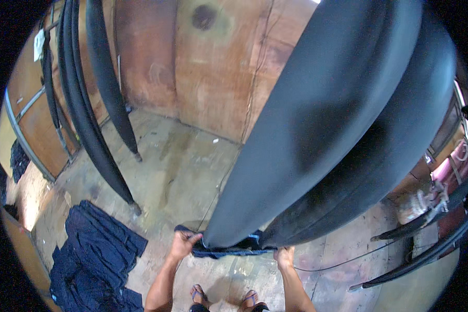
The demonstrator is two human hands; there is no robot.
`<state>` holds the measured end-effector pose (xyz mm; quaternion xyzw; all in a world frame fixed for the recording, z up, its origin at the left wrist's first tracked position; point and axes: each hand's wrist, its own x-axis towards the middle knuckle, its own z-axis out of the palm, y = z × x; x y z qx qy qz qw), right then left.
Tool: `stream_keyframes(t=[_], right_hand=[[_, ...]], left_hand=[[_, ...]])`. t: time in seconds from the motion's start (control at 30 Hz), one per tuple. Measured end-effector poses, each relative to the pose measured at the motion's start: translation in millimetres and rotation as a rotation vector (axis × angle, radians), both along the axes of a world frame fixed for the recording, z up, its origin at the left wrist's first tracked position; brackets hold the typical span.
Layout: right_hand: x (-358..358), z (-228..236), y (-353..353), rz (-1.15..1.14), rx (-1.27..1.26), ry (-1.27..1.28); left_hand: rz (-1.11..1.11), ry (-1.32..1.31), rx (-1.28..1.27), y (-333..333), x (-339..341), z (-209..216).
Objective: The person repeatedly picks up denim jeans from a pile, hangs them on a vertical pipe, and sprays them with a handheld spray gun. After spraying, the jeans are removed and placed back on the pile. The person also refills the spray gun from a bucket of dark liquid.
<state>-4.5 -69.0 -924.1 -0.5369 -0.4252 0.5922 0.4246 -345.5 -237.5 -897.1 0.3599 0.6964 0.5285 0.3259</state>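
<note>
your left hand (183, 243) and right hand (284, 256) are gripping the dark blue garment (229, 248) at the lower end of a big black form (317, 125).

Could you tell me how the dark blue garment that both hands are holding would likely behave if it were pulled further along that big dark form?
The dark blue garment looks floppy: it sags and wrinkles between the left hand and right hand. It probably stretches little, sitting taut around the dark form. It seems light, like the limp pile of garments on the floor.

dim indoor light, soft shadows, strong fisheye bending, black rim
</note>
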Motion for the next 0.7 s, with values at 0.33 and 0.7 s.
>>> stream_keyframes(t=[0.33,0.7], right_hand=[[111,73,49,-0.007,0.116,-0.457],[119,355,91,-0.030,0.515,-0.552]], left_hand=[[-0.139,-0.006,-0.171,102,76,79],[-0.231,0.028,0.068,194,76,313]])
